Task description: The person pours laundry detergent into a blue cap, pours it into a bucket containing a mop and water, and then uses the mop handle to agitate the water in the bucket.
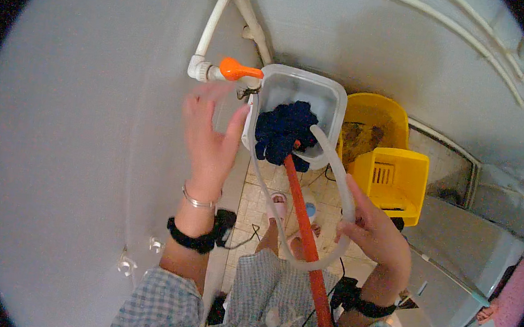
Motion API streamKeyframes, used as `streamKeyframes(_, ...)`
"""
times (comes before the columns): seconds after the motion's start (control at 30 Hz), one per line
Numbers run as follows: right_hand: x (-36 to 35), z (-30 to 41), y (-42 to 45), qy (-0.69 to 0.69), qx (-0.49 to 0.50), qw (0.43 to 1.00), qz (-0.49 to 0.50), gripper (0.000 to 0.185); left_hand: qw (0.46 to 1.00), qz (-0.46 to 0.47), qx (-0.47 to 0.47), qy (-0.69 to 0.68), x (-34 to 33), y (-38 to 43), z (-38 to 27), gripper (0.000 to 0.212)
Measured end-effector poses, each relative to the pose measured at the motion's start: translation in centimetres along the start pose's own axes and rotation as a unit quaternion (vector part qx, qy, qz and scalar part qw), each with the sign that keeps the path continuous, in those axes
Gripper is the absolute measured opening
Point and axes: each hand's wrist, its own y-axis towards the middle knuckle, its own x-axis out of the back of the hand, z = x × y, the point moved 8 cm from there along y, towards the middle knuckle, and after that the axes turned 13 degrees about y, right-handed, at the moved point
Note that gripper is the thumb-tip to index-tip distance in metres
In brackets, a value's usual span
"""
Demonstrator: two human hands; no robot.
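My right hand (371,228) is closed around a translucent plastic hose (337,170), whose free end points at a dark blue mop head (284,128). The mop head rests in and over the near rim of a clear plastic basin (339,100), and its red handle (302,210) runs down towards my body. My left hand (213,130) is slightly blurred, its fingers apart and holding nothing, just below the tap with an orange lever (240,70). From the tap the hose loops down and round to my right hand. Whether water runs cannot be told.
Right of the basin stands a yellow mop bucket (381,108) with a yellow wringer (397,181). White pipes (213,26) run along the walls. A grey appliance-like box (458,239) stands at the right, with a thin pole across it. My feet are on the tiled floor (251,205).
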Motion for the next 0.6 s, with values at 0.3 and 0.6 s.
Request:
streamKeyframes(0.3,-1.3,-2.1,2.5,-0.021,-0.046,0.998,0.034,0.067,0.988,0.092,-0.098,0.072,-2.4,5.6,-1.2,0.020)
streamKeyframes(0.6,-1.2,-2.7,3.6,-0.033,0.013,0.999,0.017,0.069,0.983,0.110,-0.008,0.146,-3.7,6.8,0.1,0.020)
